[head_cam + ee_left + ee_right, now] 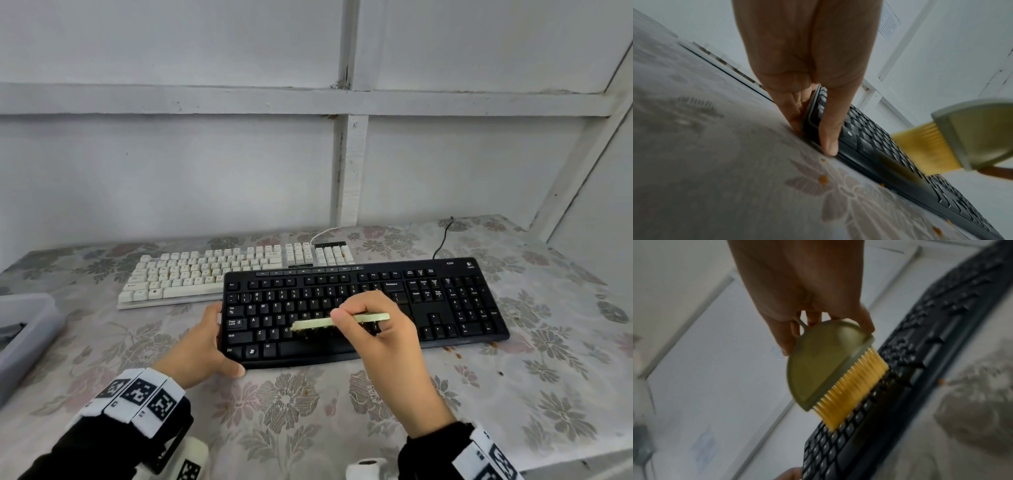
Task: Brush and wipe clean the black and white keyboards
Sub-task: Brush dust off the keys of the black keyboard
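A black keyboard (445, 301) lies on the flowered tablecloth, with a white keyboard (191, 274) just behind it to the left. My left hand (209, 346) grips the black keyboard's left end, thumb (828, 129) over the front corner. My right hand (380, 325) pinches a pale green half-round brush (318, 322) with yellow bristles (855, 389). The bristles rest on the lower letter rows of the black keyboard (838, 451), which also appears in the left wrist view (890, 154) beside the brush (972, 138).
Orange crumbs (455, 353) dot the cloth in front of the black keyboard's right end, and crumbs (823, 179) lie near its left corner. A grey plastic bin (24, 335) stands at the table's left edge. A white panelled wall (239, 171) rises behind; both keyboard cables run back there.
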Tool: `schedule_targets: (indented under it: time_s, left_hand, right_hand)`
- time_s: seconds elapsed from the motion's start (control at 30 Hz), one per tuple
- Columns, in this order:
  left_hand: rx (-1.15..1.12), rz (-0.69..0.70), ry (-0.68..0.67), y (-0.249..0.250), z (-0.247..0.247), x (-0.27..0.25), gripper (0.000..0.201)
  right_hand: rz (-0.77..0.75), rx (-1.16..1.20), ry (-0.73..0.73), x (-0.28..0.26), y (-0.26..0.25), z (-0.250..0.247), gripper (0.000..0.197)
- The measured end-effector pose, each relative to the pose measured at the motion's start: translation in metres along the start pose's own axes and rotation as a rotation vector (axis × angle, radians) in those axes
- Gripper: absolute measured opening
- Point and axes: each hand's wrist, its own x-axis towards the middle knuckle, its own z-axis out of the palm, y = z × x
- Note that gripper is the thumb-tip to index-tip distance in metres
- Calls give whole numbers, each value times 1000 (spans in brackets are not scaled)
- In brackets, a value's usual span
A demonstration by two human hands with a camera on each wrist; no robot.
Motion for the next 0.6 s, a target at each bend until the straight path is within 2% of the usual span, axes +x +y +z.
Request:
schedule_targets:
  time_s: [0.17, 0.3, 0.47, 0.6]
  left_hand:
    - [1, -2, 4, 0, 0, 0, 101]
    - [-13, -2, 2, -2, 0, 1, 103]
    - [-10, -13, -2, -4, -1, 2, 105]
    - [3, -12, -6, -3, -1, 2, 105]
  right_hand:
    - [25, -127, 140, 2, 13, -9, 13]
    - [18, 52, 3, 1, 9, -13, 13]
    - [-5, -68, 139, 5, 21, -24, 13]
    - [61, 183, 79, 10, 21, -39, 11]
